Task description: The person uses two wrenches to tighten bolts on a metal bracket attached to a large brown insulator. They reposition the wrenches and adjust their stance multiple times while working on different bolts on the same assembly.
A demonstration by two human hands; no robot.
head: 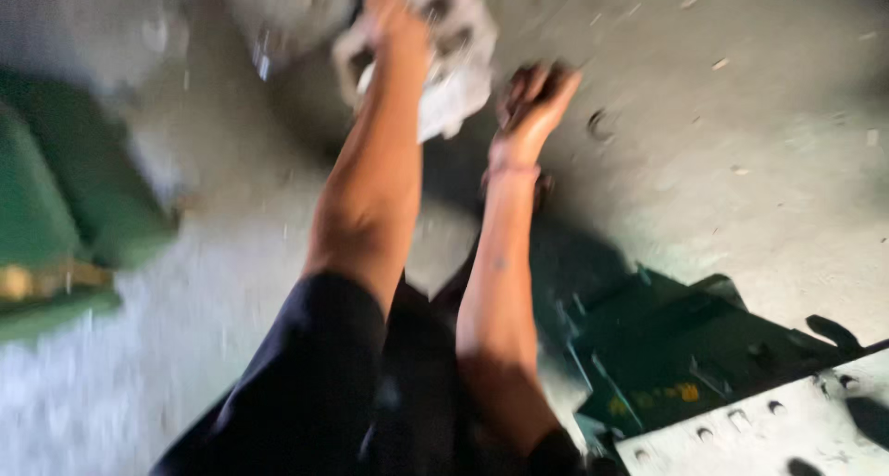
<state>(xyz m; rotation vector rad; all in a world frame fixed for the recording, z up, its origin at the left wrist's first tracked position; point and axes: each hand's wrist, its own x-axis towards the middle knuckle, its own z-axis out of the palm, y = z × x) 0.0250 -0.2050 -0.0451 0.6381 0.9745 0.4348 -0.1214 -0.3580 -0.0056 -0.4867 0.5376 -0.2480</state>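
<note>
1. The left hand has its grip closed on a pale grey metal casting, held out over the floor. The casting sits under and just right of that grip; motion blur hides its exact shape.
2. The right hand hangs just right of the casting, fingers curled loosely, holding nothing that shows; whether it touches the casting I cannot tell.
3. To carry it well, I judge the right hand should come under the casting's far edge so both grips share the weight.
4. Below the grip, toward the body, a dark green machine base with a bolted grey plate juts into the walkway.
5. Left of the grip stands a green bin; debris speckles the floor.
</note>
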